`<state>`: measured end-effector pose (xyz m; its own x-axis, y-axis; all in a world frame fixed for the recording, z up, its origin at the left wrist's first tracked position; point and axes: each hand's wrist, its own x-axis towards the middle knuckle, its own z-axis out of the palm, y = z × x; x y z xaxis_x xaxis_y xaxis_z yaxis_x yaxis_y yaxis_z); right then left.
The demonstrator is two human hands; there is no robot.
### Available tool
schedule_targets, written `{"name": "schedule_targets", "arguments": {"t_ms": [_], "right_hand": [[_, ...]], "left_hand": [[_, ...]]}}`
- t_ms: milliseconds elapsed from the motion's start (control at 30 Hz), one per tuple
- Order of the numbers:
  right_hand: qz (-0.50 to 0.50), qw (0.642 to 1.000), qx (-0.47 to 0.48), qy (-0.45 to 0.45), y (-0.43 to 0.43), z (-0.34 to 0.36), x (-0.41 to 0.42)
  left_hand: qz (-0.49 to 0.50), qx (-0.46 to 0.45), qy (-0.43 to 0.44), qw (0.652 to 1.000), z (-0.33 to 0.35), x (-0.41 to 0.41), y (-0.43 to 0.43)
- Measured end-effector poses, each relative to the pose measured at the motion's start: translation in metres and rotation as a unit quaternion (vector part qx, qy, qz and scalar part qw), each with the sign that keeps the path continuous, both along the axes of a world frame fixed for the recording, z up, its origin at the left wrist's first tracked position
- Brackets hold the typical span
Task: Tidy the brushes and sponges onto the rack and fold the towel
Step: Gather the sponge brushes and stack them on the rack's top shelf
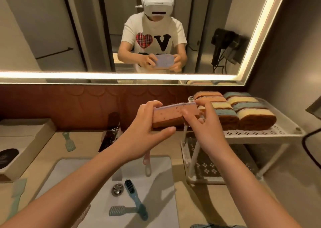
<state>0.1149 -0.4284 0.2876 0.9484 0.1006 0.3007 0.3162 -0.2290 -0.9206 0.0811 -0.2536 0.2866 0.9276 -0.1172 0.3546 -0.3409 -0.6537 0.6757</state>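
Observation:
Both my hands hold a pink sponge (168,113) with a purple scouring top, in the air above the sink, just left of the white rack (260,133). My left hand (147,123) grips its left end, thumb underneath. My right hand (201,121) pinches its right end. Several sponges (243,109) in orange, yellow and blue lie in rows on the rack's top shelf. A blue brush (135,198) and a grey-green brush (119,211) lie in the sink. A pink brush (147,165) is partly hidden under my left wrist. A green brush (68,141) lies on the counter.
A white sink (78,175) with a chrome drain (117,189) is below my arms, the tap (111,133) behind it. A cardboard box (22,144) stands at left. A pale green item (17,193) lies at the counter's left edge. A mirror fills the wall ahead.

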Motion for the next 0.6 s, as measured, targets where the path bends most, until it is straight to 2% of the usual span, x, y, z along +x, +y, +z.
{"name": "schedule_targets", "arguments": {"t_ms": [133, 333, 467, 600], "right_hand": [[-0.065, 0.998, -0.008, 0.001, -0.041, 0.008, 0.015], [-0.1, 0.993, -0.031, 0.058, -0.093, 0.0, 0.03], [-0.163, 0.976, -0.109, 0.093, -0.114, -0.011, 0.035], [-0.191, 0.963, -0.153, 0.118, -0.125, -0.023, 0.042]], "left_hand": [[-0.047, 0.016, -0.033, 0.998, 0.011, 0.018, -0.038], [-0.039, 0.081, -0.067, 0.994, 0.01, 0.044, -0.082], [-0.011, 0.129, -0.064, 0.99, 0.004, 0.056, -0.107], [-0.01, 0.131, -0.045, 0.99, -0.006, 0.064, -0.128]]}}
